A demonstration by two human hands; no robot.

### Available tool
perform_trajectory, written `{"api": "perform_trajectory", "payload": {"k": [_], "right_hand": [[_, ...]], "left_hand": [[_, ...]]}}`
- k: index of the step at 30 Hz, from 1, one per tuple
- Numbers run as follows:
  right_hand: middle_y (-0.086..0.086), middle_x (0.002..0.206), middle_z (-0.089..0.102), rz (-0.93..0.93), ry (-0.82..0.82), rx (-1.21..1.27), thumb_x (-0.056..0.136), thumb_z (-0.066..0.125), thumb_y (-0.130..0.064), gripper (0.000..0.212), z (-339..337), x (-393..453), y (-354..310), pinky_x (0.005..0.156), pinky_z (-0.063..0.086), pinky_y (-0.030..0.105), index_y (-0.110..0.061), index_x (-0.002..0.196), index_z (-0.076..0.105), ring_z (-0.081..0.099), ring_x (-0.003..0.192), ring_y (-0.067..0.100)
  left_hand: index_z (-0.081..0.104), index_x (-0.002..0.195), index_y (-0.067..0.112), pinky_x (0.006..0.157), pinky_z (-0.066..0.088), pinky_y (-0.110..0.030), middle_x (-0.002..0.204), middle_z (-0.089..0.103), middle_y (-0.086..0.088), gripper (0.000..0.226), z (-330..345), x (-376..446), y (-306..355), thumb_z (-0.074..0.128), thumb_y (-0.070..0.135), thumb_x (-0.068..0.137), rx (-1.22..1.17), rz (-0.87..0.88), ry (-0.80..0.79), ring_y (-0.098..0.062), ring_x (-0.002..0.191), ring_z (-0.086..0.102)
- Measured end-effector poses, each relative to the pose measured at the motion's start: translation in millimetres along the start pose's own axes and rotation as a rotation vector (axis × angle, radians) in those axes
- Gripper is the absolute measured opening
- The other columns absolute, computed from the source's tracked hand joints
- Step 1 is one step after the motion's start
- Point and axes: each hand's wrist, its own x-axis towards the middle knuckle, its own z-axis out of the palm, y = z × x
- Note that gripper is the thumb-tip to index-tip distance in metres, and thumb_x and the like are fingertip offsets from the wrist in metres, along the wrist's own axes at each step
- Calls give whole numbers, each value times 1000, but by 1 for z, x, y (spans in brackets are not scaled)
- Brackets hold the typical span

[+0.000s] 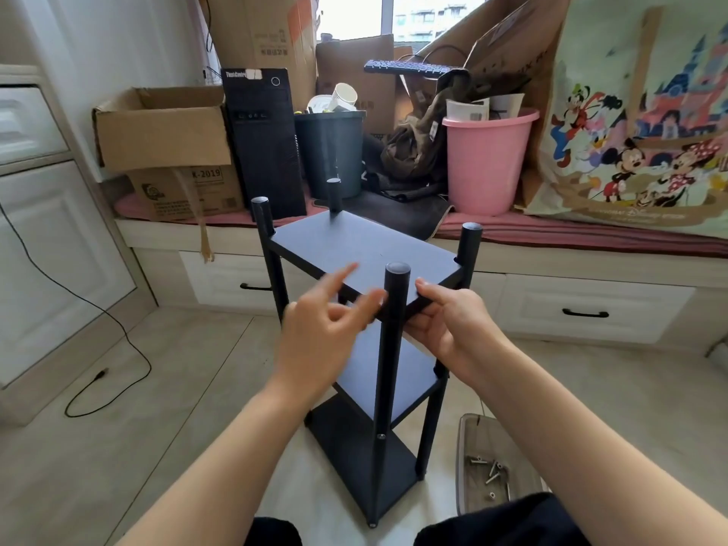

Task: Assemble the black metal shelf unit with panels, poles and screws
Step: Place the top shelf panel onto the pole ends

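The black shelf unit stands upright on the floor in front of me, with a top panel (362, 246), a middle panel (390, 372) and a bottom panel (354, 439) between four black poles. The near pole (392, 348) rises between my hands. My right hand (445, 321) grips the near edge of the top panel, thumb on top and fingers beneath. My left hand (323, 325) is blurred just left of the near pole, its fingers extended toward the panel's edge; I cannot tell whether it pinches anything.
A clear tray (468, 447) with several screws (490, 472) lies on the floor at my right. A black cable (130, 340) trails across the floor at left. Behind the shelf, a bench holds cardboard boxes, a computer tower (264, 143), a dark bin and a pink bucket (486, 159).
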Motion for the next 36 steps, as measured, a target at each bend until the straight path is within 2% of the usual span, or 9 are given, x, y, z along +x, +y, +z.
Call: {"api": "perform_trajectory", "payload": {"k": [4, 8, 12, 16, 20, 27, 30, 32, 36], "right_hand": [[24, 100, 73, 10, -27, 82, 102, 50, -12, 23, 1, -1, -1, 65, 61, 41, 1, 120, 55, 74, 87, 37], [26, 102, 72, -21, -33, 84, 102, 49, -12, 24, 0, 0, -1, 61, 62, 40, 2, 122, 54, 74, 87, 38], [23, 105, 73, -48, -15, 45, 103, 47, -15, 27, -3, 6, -1, 70, 62, 44, 1, 125, 54, 74, 87, 35], [18, 95, 71, -84, 48, 16, 104, 46, -18, 32, -8, 24, -7, 58, 59, 36, 4, 123, 58, 73, 73, 27], [4, 60, 54, -137, 145, -57, 102, 47, -15, 21, -3, 45, -13, 49, 47, 24, -4, 88, 59, 54, 51, 15], [3, 60, 60, -191, 131, -71, 78, 59, -15, 22, 8, 59, -15, 54, 49, 27, -11, 59, 69, 55, 54, 21], [8, 64, 53, -185, 151, -37, 73, 58, -16, 12, 9, 59, -15, 57, 46, 34, -12, 64, 65, 48, 58, 25], [8, 66, 53, -186, 145, -39, 83, 58, -17, 18, 5, 62, -12, 54, 45, 31, -14, 66, 64, 48, 58, 23], [13, 86, 56, -191, 158, -46, 89, 60, -16, 23, 2, 64, -13, 74, 44, 41, 7, 87, 66, 51, 78, 29]], "left_hand": [[51, 115, 19, 60, 56, -25, 87, 76, -4, 24, -25, 36, -12, 60, 35, 99, -235, -347, 372, -17, 66, 75], [60, 117, 10, 76, 61, -40, 112, 74, -11, 23, -29, 61, -31, 59, 27, 101, -659, -623, 228, -26, 86, 77], [62, 121, 3, 70, 62, -36, 117, 72, -18, 24, -22, 74, -35, 59, 16, 101, -897, -591, 175, -29, 96, 75], [62, 112, -1, 80, 62, -42, 106, 73, -18, 16, -20, 78, -39, 59, 8, 99, -900, -588, 170, -30, 90, 75], [61, 96, -1, 61, 62, -36, 80, 75, -14, 5, -21, 73, -37, 56, 0, 97, -932, -558, 196, -30, 76, 76], [57, 127, -3, 74, 63, -39, 103, 74, -17, 29, -17, 54, -32, 56, 3, 99, -965, -504, 284, -32, 92, 75], [61, 125, 2, 76, 61, -37, 106, 76, -13, 28, -9, 44, -22, 57, 14, 101, -855, -592, 260, -26, 91, 76], [66, 111, 6, 77, 58, -36, 97, 78, -8, 26, -3, 36, -12, 58, 29, 101, -582, -677, 65, -23, 85, 77], [71, 87, 12, 68, 52, -25, 76, 78, 2, 33, 11, 24, 2, 61, 42, 97, -123, -471, -31, -12, 71, 76]]}}
